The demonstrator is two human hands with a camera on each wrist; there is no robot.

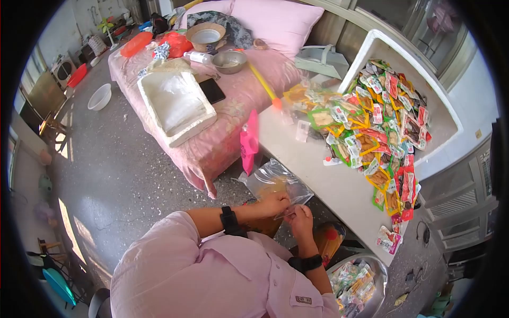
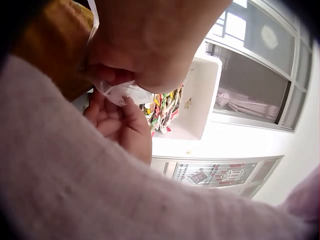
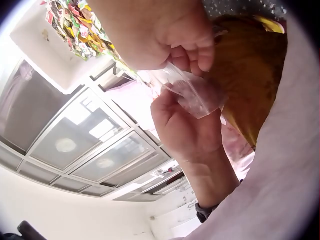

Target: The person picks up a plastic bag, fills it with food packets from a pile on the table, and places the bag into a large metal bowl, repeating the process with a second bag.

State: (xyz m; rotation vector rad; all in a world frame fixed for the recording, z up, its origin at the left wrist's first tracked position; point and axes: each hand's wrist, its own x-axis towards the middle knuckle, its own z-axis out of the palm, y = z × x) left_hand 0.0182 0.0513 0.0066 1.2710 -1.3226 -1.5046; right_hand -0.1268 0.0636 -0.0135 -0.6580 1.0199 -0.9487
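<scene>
Clear bag (image 1: 275, 183) is held in the air just off the table's (image 1: 318, 175) left edge, below the tabletop. Something yellowish shows inside it.

Left hand (image 1: 273, 204) is at the bag's near edge, nearest the person. Its thumb and fingertips (image 2: 107, 75) are pressed together, pinching the thin film (image 2: 117, 92).

Right hand (image 1: 301, 218) is just beside the left, almost touching it, on the side nearer the table. In the right wrist view its curled fingers (image 3: 197, 50) nip the same edge of film (image 3: 195, 95) from above, with the left hand (image 3: 185, 125) under it. The bag's body runs away from both sets of fingers, toward the table's far end.

Snack packets (image 1: 382, 122) are heaped on the table's right half. A pink pouch (image 1: 248, 140) hangs at the table's left edge. A metal bowl (image 1: 383, 281) of packets sits below the table's near end.
</scene>
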